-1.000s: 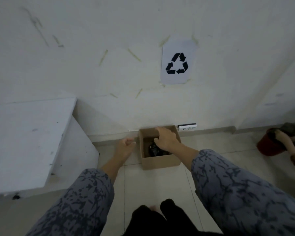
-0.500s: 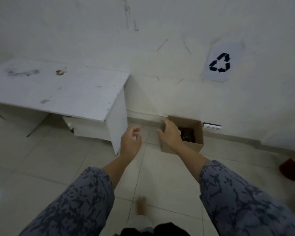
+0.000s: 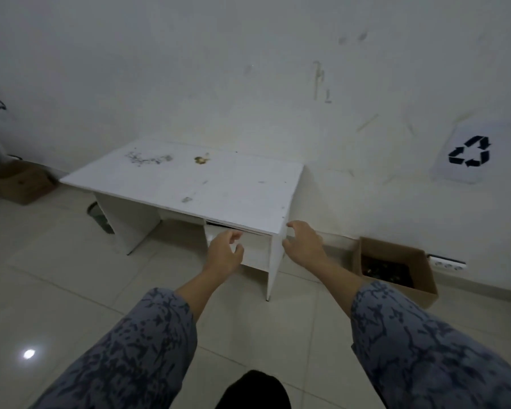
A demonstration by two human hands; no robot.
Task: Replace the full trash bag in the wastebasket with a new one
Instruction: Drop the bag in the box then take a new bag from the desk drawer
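Both my left hand [image 3: 223, 255] and right hand [image 3: 303, 245] hang loose and empty before the desk [image 3: 189, 184], the dark bag [image 3: 385, 268] sitting in the box [image 3: 396, 290] to my right; likely soft and slippery, best gathered at its neck.

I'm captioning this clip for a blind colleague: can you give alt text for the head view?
Two bare hands, left hand and right hand, reach forward empty with loosely curled fingers toward a low white laminate desk against a scuffed white wall. An open brown cardboard box with dark contents sits on the pale tiled floor at right, below a paper recycling sign.
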